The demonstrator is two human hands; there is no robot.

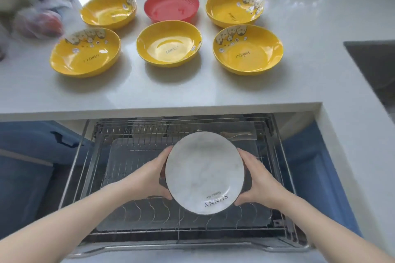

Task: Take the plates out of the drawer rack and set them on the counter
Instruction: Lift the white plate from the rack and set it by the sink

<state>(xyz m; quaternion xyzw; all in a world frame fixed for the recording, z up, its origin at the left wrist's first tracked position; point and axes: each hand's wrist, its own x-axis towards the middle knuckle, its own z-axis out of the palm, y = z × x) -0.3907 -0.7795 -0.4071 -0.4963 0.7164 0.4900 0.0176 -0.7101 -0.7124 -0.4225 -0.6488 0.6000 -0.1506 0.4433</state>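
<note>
A white worktop is carrying five yellow plates and a red one; below, the left hand and right hand are gripping a marbled white plate by its rim above the open drawer rack

White counter: five yellow plates, one red plate, bagged item at left.
</note>
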